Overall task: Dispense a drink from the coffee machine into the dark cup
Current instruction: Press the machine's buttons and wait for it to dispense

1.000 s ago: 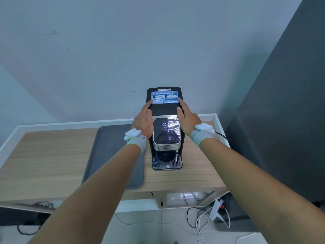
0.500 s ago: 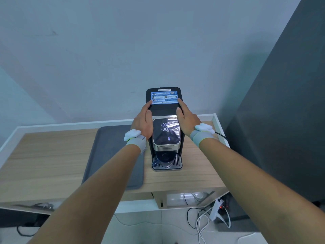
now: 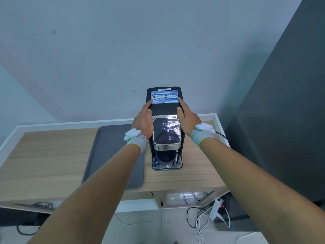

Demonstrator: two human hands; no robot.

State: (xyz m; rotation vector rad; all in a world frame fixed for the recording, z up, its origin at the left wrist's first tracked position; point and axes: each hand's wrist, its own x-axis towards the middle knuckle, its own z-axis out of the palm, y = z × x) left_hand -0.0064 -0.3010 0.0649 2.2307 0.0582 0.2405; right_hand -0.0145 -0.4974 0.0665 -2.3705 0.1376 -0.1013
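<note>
Your left hand (image 3: 142, 118) and right hand (image 3: 186, 113) are both extended forward at arm's length, palms facing inward. Fingers are straight and together. Each wrist carries a grey band.

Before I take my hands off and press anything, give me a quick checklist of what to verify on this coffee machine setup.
1. Dark cup under the spout, on the drip tray: ok.
2. Cup centred under the outlet: cannot tell, the head of the coffee machine hides it.
3. Display lit, machine powered: ok.
4. Drink already flowing or cup filled: cannot tell.
5. Left hand and right hand flat against the machine's sides, holding nothing, clear of the touch panel: ok.
6. Machine standing square on the wooden table, beside the grey mat: ok.
</note>
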